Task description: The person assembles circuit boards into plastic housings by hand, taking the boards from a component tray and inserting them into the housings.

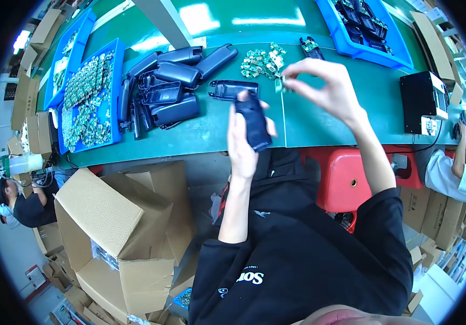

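Note:
My left hand (238,143) is wrapped round a black plastic casing (254,124), held tilted over the front edge of the green table (189,138). My right hand (327,89) has thumb and forefinger pinched on a small green circuit board (279,84), beside a loose pile of similar boards (260,64). Just beyond my left hand lies a hollow black half shell (235,90). Further left is a heap of black casings (176,75). Another black casing with a board in it (311,50) rests beyond my right hand.
Blue trays of green boards, the nearer tray (119,89) and another behind, stand at the left. A blue tray (384,58) of black casings is far right, near a black boxy device (421,103). A metal post (162,21) rises behind. Below are an open carton (146,284) and red stool (341,179); people sit at both sides.

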Motion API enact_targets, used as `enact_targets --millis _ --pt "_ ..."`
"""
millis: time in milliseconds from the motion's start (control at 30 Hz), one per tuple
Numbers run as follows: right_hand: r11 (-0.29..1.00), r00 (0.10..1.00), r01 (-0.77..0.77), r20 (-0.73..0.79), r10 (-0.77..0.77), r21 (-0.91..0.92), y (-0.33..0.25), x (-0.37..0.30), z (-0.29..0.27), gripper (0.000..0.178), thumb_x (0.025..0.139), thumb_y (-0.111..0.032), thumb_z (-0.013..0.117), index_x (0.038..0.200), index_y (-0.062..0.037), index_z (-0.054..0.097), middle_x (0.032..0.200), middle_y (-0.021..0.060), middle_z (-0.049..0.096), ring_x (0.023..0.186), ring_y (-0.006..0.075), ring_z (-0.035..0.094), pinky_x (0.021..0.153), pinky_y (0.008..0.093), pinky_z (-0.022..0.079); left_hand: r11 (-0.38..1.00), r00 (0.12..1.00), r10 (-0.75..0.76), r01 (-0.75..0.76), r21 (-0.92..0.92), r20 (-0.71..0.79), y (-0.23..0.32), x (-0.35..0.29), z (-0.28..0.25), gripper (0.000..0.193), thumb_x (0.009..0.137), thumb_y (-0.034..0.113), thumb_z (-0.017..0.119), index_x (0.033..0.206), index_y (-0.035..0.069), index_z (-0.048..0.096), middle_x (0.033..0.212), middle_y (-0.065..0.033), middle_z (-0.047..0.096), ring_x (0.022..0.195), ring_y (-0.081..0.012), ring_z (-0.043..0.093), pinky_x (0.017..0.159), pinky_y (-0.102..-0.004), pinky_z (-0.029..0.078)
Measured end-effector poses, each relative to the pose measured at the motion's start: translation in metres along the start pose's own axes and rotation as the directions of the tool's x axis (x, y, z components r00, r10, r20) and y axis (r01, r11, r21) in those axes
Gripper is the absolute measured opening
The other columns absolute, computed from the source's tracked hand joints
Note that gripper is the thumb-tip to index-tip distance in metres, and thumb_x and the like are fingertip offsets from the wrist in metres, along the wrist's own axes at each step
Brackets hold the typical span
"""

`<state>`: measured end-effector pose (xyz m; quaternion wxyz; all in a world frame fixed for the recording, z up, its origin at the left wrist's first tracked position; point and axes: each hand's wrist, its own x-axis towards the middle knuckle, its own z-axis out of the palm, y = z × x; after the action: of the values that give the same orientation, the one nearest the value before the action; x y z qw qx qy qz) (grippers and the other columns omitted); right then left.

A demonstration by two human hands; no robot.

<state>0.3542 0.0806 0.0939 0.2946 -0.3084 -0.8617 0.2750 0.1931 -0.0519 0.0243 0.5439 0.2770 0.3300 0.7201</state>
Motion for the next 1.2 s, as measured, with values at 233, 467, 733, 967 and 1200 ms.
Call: enact_targets --millis 233,467,733,967,1200 --pt "0.974 0.974 0.208 -0.067 -0.215 -0.091 -0.043 -0.027 -0.005 0.023 0.076 -0.003 0.081 0.098 -0.0083 0.076 0.091 0.0050 0.074 0.086 0.0186 0.072 0.100 0.0449 0.052 0.992 0.982 -0.120 0.125 -0.025 0.148 0.001 -0.016 0.036 0.055 0.110 0.043 0.027 0.147 0.002 0.033 0.106 -0.0136 0.058 0.067 -0.0159 0.061 0.062 -0.0284 0.053" --pt "0.951 0.957 0.251 -0.105 -0.272 -0.180 -0.044 -0.032 -0.005 0.024 0.073 -0.004 0.084 0.095 -0.0098 0.077 0.090 0.0027 0.073 0.085 0.0172 0.071 0.106 0.0495 0.047 0.993 0.979 -0.109 0.101 0.055 0.174 0.003 -0.018 0.042 0.055 0.111 0.042 0.024 0.145 0.000 0.035 0.084 -0.0110 0.060 0.063 -0.0139 0.060 0.061 -0.0277 0.052" --pt "0.944 0.955 0.256 -0.094 -0.280 -0.210 -0.046 -0.037 -0.005 0.024 0.072 -0.004 0.084 0.094 -0.0113 0.078 0.087 0.0016 0.072 0.086 0.0164 0.070 0.106 0.0525 0.046 0.986 0.980 -0.132 0.115 0.118 0.151 0.006 -0.023 0.047 0.049 0.111 0.038 0.026 0.140 0.000 0.038 0.077 -0.0095 0.060 0.063 -0.0127 0.060 0.060 -0.0260 0.051" --pt "0.981 0.986 0.162 -0.028 -0.166 -0.108 -0.045 -0.042 -0.008 0.028 0.077 -0.003 0.081 0.104 -0.0089 0.076 0.101 0.0062 0.072 0.092 0.0201 0.071 0.103 0.0421 0.051 0.960 0.983 -0.113 0.071 0.271 0.143 0.002 -0.023 0.042 0.043 0.111 0.033 0.030 0.135 -0.001 0.041 0.077 -0.0090 0.060 0.063 -0.0122 0.060 0.059 -0.0261 0.052" --pt "0.882 0.990 -0.137 0.078 0.114 0.451 -0.033 -0.053 0.001 0.041 0.088 0.002 0.068 0.129 -0.0025 0.065 0.125 0.0126 0.068 0.114 0.0247 0.068 0.101 0.0356 0.052 0.982 0.981 -0.148 0.131 0.135 0.127 0.006 -0.020 0.043 0.043 0.111 0.034 0.029 0.132 -0.002 0.041 0.078 -0.0086 0.060 0.060 -0.0118 0.060 0.059 -0.0273 0.055"
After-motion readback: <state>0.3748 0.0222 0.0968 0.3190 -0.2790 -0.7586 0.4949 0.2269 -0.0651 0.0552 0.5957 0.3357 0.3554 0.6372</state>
